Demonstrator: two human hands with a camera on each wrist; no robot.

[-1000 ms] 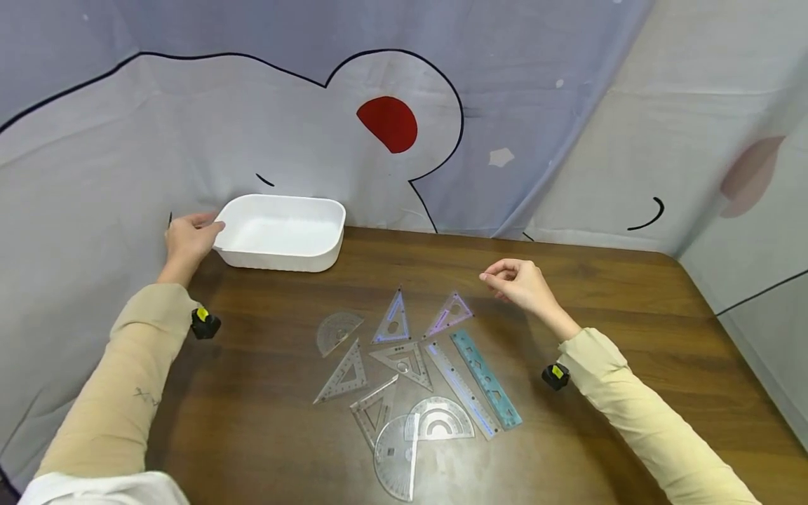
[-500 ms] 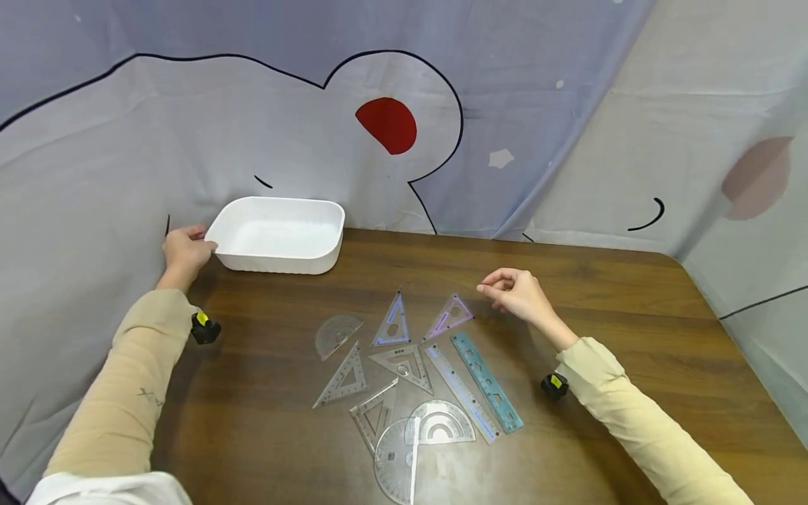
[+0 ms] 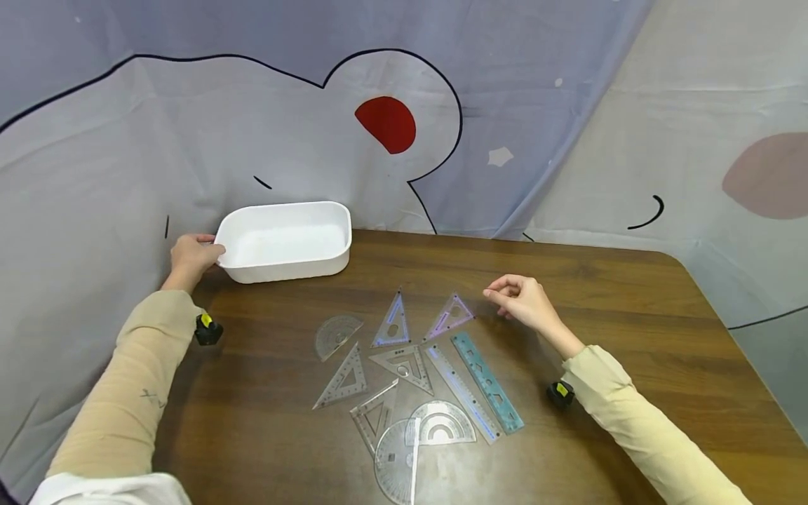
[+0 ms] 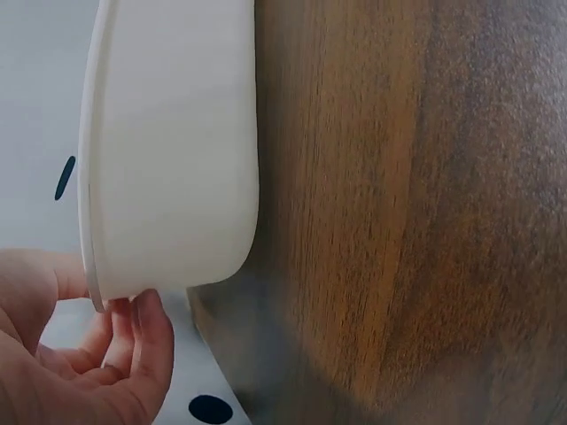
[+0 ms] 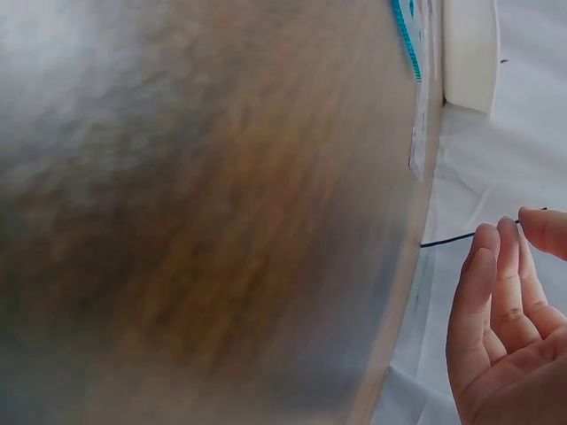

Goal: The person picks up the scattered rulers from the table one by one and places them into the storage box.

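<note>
While the left hand [image 3: 192, 258] pinches the white box [image 3: 293, 271], the right hand [image 3: 522, 301] — empty, loosely curled — hovers right of the purple triangle [image 3: 449, 320].

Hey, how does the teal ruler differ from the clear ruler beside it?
The teal ruler has cut-out shapes; the clear ruler has a pale blue stripe. The teal ruler lies nearer the right hand than the clear ruler. Both lie flat, nearly parallel.

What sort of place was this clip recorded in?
Probably a makeshift indoor tabletop setup, though the room beyond is out of view: a wood-grain table stands before a creased, cartoon-printed cloth that hides any wall, and a teal ruler lies on it.
</note>
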